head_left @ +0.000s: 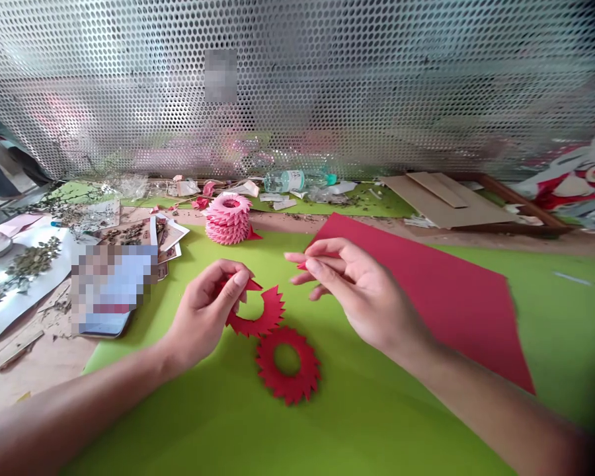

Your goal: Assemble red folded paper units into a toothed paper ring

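Observation:
My left hand point(213, 304) pinches one end of an open, curved strip of pointed red paper pieces point(260, 317). Below it, a closed red paper ring with a toothed edge point(305, 387) lies on the green sheet point(203, 423). My right hand point(350, 284), to the right of the strip and apart from it, has its thumb and forefinger pressed on a small red paper piece point(302, 266), mostly hidden by the fingers. Behind the hands stands a stack of pink and white toothed rings point(228, 225), with a loose red piece point(254, 234) at its base.
Right of my hands lies a large red sheet point(426, 284). Along the perforated metal screen point(287, 86) are a plastic bottle point(292, 180), paper scraps and brown boards point(431, 205). A phone point(106, 324), photos point(168, 238) and dried plant bits point(34, 258) lie at left.

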Motion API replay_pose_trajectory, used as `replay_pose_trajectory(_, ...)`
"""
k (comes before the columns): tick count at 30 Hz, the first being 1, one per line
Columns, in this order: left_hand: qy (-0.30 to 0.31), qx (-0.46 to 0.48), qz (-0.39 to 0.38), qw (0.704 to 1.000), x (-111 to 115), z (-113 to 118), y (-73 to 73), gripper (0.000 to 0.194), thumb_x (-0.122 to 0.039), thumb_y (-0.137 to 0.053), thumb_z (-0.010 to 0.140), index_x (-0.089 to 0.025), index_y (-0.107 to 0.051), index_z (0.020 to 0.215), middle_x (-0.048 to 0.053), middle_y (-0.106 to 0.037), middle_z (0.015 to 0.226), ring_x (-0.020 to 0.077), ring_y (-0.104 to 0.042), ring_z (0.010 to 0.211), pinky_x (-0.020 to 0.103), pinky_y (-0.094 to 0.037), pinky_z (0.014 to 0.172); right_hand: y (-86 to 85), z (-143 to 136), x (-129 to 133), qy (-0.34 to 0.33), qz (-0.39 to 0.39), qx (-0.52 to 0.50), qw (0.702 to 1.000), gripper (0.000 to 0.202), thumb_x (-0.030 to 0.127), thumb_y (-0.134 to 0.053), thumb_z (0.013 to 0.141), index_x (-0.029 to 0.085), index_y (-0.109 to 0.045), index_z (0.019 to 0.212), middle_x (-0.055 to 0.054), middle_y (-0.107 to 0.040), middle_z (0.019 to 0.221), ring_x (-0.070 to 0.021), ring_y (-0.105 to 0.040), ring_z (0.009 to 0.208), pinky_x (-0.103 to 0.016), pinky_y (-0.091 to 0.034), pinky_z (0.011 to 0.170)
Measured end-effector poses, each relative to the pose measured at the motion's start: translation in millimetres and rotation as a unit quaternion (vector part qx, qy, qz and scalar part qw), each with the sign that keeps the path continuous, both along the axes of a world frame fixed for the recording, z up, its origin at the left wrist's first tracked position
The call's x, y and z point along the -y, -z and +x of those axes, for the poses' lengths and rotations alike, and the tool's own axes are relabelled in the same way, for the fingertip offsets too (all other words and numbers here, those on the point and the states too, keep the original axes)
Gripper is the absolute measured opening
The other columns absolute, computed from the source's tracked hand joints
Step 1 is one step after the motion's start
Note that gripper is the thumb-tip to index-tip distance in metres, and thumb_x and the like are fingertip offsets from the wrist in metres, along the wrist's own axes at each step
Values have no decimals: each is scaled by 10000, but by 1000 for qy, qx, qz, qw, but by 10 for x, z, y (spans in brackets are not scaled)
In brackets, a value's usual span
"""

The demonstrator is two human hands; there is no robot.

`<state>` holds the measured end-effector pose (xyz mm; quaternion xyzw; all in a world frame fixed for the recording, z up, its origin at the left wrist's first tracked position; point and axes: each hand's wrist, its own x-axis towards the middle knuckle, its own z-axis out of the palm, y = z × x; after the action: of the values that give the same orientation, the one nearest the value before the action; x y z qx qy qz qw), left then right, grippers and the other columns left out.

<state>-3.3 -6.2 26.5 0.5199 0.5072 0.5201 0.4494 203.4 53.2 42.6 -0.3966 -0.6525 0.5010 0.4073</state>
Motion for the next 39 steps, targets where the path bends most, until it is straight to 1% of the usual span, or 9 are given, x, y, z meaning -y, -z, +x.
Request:
replay_pose_trajectory(5,32,-31,38,998,78,3,10,312,-485,-524,960,-181,-587,925,-16,-509,710,92,-438,603,179,-396,522,-45,-2,74,22,71,-1,997,220,433,-642,919,230,-580,980,-88,-740,1104,-214,-680,1060,-331,-567,863)
replay_pose_trajectory(10,54,-25,39,997,114,0,12,260,-450,-525,968,-196,-565,1008,-24,-484,731,92,-388,593,167,-420,517,-81,-13,163,15,106,21,994,165,362,-701,887,226,-649,965,-52,-717,961,-197,-698,925,-296,-597,781)
replay_pose_trajectory(14,47,-44,64,996,135,-8,13,207,-403,-526,977,-203,-554,1023,-22,-508,755,84,-418,591,163,-443,540,-109,-1,201,17,129,14,991,140,338,-726,868,231,-663,933,-40,-694,898,-193,-695,862,-308,-603,789)
replay_pose_trajectory(19,22,-89,129,987,154,-20,23,133,-324,-521,988,-198,-560,993,-7,-573,791,72,-474,579,162,-433,540,-122,17,197,-4,195,14,981,43,287,-731,860,270,-692,858,-36,-669,878,-205,-671,914,-322,-587,818)
replay_pose_trajectory(23,19,-102,146,984,158,-27,35,108,-290,-517,989,-192,-560,993,0,-590,796,69,-494,571,161,-428,524,-104,8,211,-7,173,6,985,46,280,-712,870,256,-674,876,-39,-672,896,-205,-693,901,-327,-607,812)
replay_pose_trajectory(28,28,-116,157,980,164,-40,49,98,-272,-520,986,-191,-554,1028,15,-598,840,82,-542,618,166,-457,553,-86,28,238,29,197,29,980,206,265,-759,832,261,-672,1018,-27,-726,919,-194,-717,876,-318,-619,825)
replay_pose_trajectory(32,35,-125,166,977,179,-41,34,98,-266,-525,980,-192,-563,1032,29,-614,882,102,-581,677,182,-495,608,-118,43,272,1,238,39,970,98,251,-738,852,260,-713,946,-31,-763,945,-208,-730,918,-338,-620,851)
replay_pose_trajectory(36,38,-118,156,980,190,-34,16,110,-281,-524,980,-187,-571,1015,32,-613,866,102,-570,654,186,-491,588,-160,29,312,20,209,26,977,150,293,-760,835,260,-724,976,-32,-763,915,-203,-738,848,-316,-644,771)
replay_pose_trajectory(39,32,-96,127,987,172,-26,16,136,-316,-527,980,-187,-562,1000,16,-593,815,92,-528,608,179,-468,546,-176,14,307,23,178,13,984,102,324,-768,825,245,-729,877,-26,-751,815,-186,-732,756,-285,-649,715)
